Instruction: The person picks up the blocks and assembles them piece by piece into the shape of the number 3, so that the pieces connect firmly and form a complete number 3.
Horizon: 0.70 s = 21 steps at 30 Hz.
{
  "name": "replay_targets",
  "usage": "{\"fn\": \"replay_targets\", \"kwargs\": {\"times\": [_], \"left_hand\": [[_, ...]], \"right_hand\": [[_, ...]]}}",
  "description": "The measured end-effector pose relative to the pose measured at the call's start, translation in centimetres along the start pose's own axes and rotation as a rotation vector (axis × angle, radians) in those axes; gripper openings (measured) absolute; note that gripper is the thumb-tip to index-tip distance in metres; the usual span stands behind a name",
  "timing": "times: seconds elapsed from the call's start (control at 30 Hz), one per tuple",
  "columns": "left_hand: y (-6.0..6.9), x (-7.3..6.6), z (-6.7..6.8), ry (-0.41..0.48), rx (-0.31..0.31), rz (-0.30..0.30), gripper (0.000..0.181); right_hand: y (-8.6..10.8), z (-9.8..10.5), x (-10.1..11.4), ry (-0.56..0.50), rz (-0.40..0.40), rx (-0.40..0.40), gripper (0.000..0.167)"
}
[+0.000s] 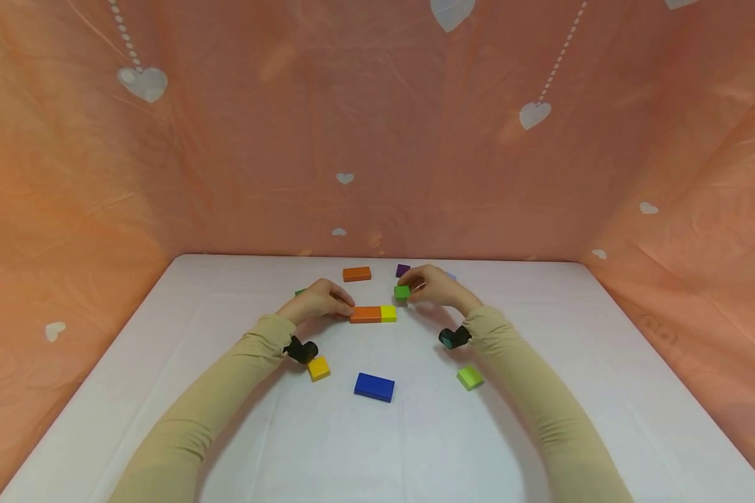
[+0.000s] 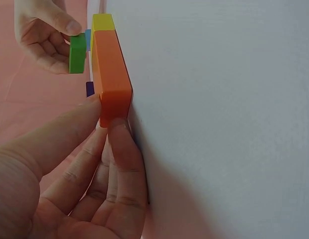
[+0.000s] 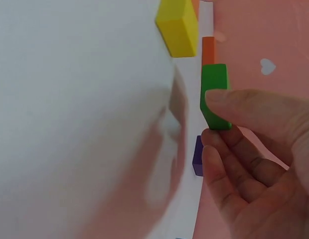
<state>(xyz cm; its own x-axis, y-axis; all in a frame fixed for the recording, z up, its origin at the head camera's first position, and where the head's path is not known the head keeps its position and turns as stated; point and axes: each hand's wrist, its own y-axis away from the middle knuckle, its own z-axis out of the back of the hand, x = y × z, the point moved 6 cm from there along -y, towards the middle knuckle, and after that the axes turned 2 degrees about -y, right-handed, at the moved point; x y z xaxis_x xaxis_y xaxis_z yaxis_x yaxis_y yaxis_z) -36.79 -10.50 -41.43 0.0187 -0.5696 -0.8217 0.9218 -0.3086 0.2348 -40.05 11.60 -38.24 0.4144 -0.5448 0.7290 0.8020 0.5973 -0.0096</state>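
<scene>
Mid-table, an orange block [image 1: 365,315] lies end to end with a yellow block [image 1: 388,314]. My left hand [image 1: 321,299] pinches the orange block's left end between thumb and fingers, as the left wrist view shows. Just behind the yellow block, my right hand [image 1: 437,286] holds a small green block [image 3: 215,94] off the table, thumb on one side and fingertips on the other. A purple block [image 3: 198,156] lies beyond those fingers, and a pale blue block [image 1: 450,276] is partly covered by the right hand.
A second orange block [image 1: 356,274] lies at the back. Another green block [image 1: 300,292] is mostly covered by the left hand. Nearer are an amber block [image 1: 319,368], a dark blue block [image 1: 374,387] and a lime block [image 1: 470,378]. An orange curtain [image 1: 377,140] encloses the white table [image 1: 327,454].
</scene>
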Motion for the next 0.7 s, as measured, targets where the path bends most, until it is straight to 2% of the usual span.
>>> {"fn": "replay_targets", "kwargs": {"times": [0.13, 0.5, 0.7], "left_hand": [[0.0, 0.0, 0.0, 0.018, 0.006, -0.003, 0.022], [0.0, -0.1, -0.1, -0.002, 0.007, -0.021, 0.023], [0.1, -0.2, -0.1, 0.003, 0.010, -0.021, 0.023]], "right_hand": [[-0.2, -0.4, -0.3, 0.011, -0.016, 0.002, 0.034], [-0.3, -1.2, -0.5, 0.019, -0.043, 0.002, 0.033], [-0.3, -1.4, -0.5, 0.026, -0.030, 0.012, 0.033]]}}
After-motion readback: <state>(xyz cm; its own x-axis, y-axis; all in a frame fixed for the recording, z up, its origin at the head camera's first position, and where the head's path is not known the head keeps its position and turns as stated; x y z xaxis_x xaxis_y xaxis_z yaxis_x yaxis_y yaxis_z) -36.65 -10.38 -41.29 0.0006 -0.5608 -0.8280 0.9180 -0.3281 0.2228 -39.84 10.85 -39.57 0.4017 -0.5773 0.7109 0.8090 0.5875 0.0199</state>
